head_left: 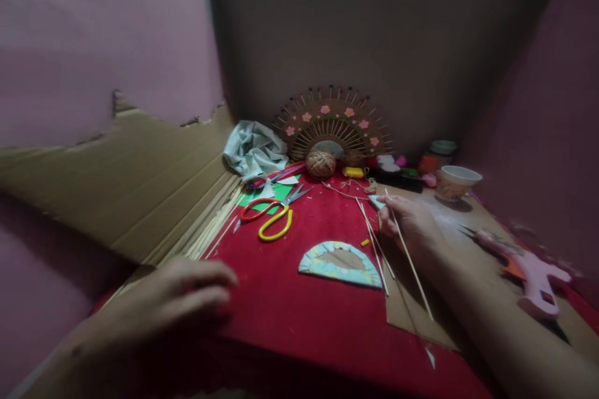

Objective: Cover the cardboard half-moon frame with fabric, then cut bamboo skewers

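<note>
My right hand (401, 217) pinches a small light-blue scrap (376, 201) at its fingertips. A thin stick (410, 262) slants across that hand; whether the fingers grip it too I cannot tell. Beside it, more thin sticks (374, 243) rest along the cardboard's edge. My left hand (191, 299), slightly blurred, hovers over the left front of the red cloth with fingers apart and nothing in them. Between the hands lies a half-round cardboard piece (344, 259), its rim wrapped in light-blue patterned fabric. Scissors (274, 215) with red and yellow handles lie beyond, blades spread.
A pink glue gun (533, 271) and a white cup (456, 182) stand on the cardboard sheet (421, 327) at right. At the back are a twine ball (321, 163), crumpled fabric (255, 148) and a flower-decorated stick fan (337, 115). Bundled sticks (215, 221) line the left.
</note>
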Demonstrator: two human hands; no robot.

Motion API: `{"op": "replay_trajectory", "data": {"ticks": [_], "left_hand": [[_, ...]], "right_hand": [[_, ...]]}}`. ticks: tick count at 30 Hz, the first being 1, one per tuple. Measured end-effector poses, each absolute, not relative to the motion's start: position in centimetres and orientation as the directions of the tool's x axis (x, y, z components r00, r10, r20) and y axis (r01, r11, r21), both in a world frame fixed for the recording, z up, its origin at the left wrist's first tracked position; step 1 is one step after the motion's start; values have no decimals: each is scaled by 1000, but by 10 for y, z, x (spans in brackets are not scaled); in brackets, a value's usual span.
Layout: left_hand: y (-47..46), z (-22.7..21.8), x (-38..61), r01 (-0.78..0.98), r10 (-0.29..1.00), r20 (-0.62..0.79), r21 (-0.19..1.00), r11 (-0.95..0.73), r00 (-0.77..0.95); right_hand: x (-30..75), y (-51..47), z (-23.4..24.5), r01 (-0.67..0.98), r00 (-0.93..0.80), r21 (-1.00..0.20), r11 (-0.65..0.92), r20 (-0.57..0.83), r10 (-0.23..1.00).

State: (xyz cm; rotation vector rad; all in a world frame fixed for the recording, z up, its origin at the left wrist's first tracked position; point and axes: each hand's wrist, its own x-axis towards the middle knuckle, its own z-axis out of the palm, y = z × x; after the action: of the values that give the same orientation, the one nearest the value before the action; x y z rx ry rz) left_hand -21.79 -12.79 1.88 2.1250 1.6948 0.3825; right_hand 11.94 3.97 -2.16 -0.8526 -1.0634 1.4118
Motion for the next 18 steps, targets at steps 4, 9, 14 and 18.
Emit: {"op": "replay_trajectory", "data": {"ticks": [4,9,14,18], "left_hand": [[-78,26,-236,969,982,57,181,166,-179],[-49,14,-237,921,924,-41,-101,376,-381],[-49,6,-242,917,919,-30,-89,390,-394],[-51,7,-251,921,921,12,-11,389,-389]], "right_hand": [[117,37,-21,-346,-121,-938,5,50,991],[115,33,-18,-337,-142,-941,-41,7,990],[113,29,-16,-309,-124,-950,-38,1,992],[112,28,-14,-319,-130,-947,-47,-6,992]]}}
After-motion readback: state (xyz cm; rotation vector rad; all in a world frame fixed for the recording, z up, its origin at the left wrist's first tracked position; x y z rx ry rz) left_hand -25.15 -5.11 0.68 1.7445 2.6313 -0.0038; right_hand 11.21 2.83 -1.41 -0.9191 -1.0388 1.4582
